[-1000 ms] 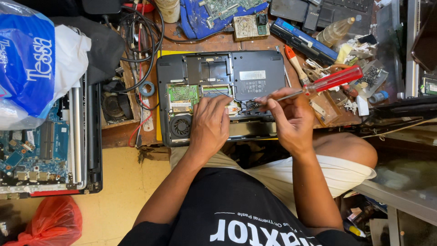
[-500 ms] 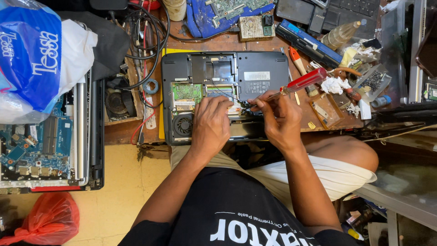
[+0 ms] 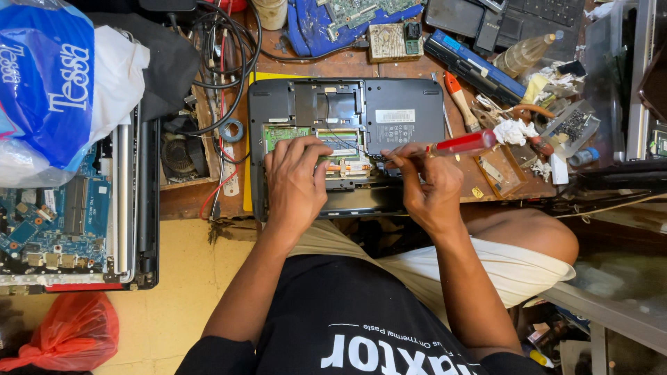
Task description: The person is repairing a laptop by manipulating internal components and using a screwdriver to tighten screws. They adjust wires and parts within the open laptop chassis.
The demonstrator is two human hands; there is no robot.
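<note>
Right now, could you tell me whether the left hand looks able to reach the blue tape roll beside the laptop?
Probably yes: the left hand rests on the laptop, the tape roll lies just left, nothing between.
</note>
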